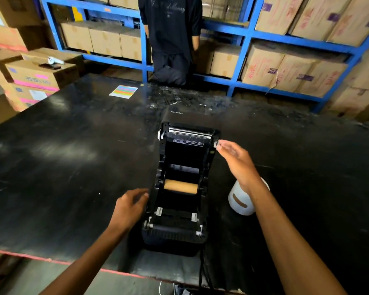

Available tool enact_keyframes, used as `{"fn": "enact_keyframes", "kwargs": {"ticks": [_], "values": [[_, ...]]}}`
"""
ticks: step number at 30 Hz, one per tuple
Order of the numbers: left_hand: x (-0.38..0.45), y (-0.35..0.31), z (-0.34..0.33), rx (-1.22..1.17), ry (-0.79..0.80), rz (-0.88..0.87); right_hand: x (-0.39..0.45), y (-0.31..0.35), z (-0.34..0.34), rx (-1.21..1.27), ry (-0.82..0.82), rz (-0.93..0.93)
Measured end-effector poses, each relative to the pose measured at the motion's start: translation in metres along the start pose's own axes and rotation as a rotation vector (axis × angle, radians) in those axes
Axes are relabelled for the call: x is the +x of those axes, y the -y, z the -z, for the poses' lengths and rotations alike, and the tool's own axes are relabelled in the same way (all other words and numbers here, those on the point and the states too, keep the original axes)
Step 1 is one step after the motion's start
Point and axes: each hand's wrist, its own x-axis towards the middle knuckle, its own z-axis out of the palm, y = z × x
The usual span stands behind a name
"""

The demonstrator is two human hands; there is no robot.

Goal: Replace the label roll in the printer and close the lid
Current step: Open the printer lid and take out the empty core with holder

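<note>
The black label printer (175,235) stands on the black table with its lid (188,150) swung up and back. Inside the bay lies a bare brown cardboard core (180,186) between the holders. A full white label roll (242,199) rests on the table to the printer's right, partly behind my right forearm. My left hand (130,206) rests against the printer's left side, fingers curled on the casing. My right hand (237,160) hovers at the lid's right edge, fingers spread, fingertips beside a small white knob.
A person in dark clothes (172,39) stands behind the table (62,156) against blue shelving (246,43) packed with cardboard boxes. A coloured sticker sheet (123,91) lies at the far side. Stacked boxes (34,77) stand left. Cables (202,271) hang off the near edge.
</note>
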Motion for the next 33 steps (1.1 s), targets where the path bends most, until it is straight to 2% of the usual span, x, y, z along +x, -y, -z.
{"fn": "enact_keyframes", "kwargs": {"ticks": [2, 4, 8, 10, 12, 16, 22, 25, 30, 33], "values": [[0.011, -0.004, -0.005, 0.029, -0.003, -0.080, -0.011, -0.017, -0.005, 0.008, -0.072, 0.018], [0.025, -0.006, -0.015, 0.126, 0.066, -0.106, -0.025, -0.045, -0.018, -0.099, -0.109, 0.032], [0.036, -0.010, -0.034, 0.347, 0.175, -0.121, -0.055, -0.087, -0.050, -0.589, 0.094, -0.004], [0.035, -0.011, -0.039, 0.345, 0.157, -0.154, -0.063, -0.093, -0.061, -0.635, 0.111, 0.023], [0.032, -0.014, -0.037, 0.244, 0.115, -0.182, -0.067, -0.089, -0.067, -0.557, 0.076, 0.048], [0.017, -0.039, -0.029, -0.060, 0.029, -0.258, -0.072, -0.070, -0.061, -0.246, -0.055, 0.081], [-0.008, -0.071, -0.039, -0.279, 0.052, -0.344, -0.087, -0.059, -0.034, 0.057, -0.269, 0.101], [-0.017, -0.076, -0.055, -0.307, 0.108, -0.320, -0.099, -0.061, -0.013, 0.136, -0.392, 0.081], [-0.032, -0.079, -0.090, -0.344, 0.286, -0.296, -0.125, -0.074, 0.029, 0.248, -0.475, 0.008], [-0.043, -0.085, -0.117, -0.359, 0.321, -0.283, -0.135, -0.091, 0.056, 0.259, -0.503, -0.065]]}}
